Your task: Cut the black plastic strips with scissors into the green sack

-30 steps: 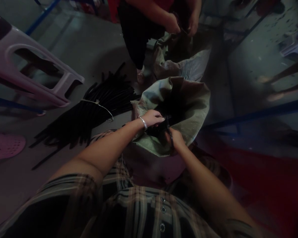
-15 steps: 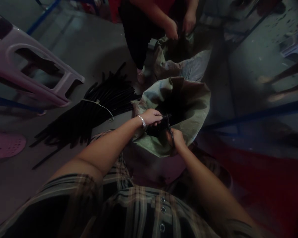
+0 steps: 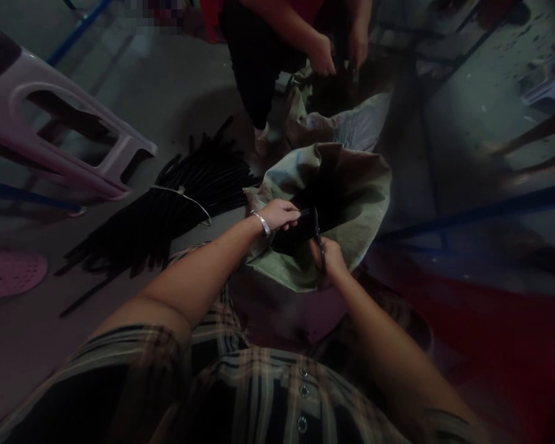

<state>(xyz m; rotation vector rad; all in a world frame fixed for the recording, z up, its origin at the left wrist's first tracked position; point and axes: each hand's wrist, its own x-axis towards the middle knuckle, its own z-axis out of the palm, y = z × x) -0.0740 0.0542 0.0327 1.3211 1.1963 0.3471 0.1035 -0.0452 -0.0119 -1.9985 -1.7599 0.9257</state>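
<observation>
Over the mouth of a pale woven sack point(image 3: 367, 225), my left hand point(image 3: 280, 214) pinches the end of a black strip or tube point(image 3: 307, 216). Its exact kind is hard to make out in the dim light. My right hand point(image 3: 332, 256) is wrapped round the handles of dark scissors point(image 3: 316, 223), whose blades point up and away from me beside the black piece. Whether the blades touch it, I cannot tell. Deep shadow hides what lies inside the sack. On the floor to the left lies a bundle of long black strips or tubes point(image 3: 166, 213), tied with a pale cord point(image 3: 182, 192).
Across from me, a co-worker's hands point(image 3: 322, 57) work above a second sack point(image 3: 363, 120). A plastic stool point(image 3: 120, 126) is at the left, with a pink perforated shoe point(image 3: 13, 273) below it. Blue metal bars point(image 3: 481, 213) run along the right side.
My left hand has shifted slightly up and left, and more of the black piece shows between it and the scissors. The co-worker's right-side hand has moved slightly.
</observation>
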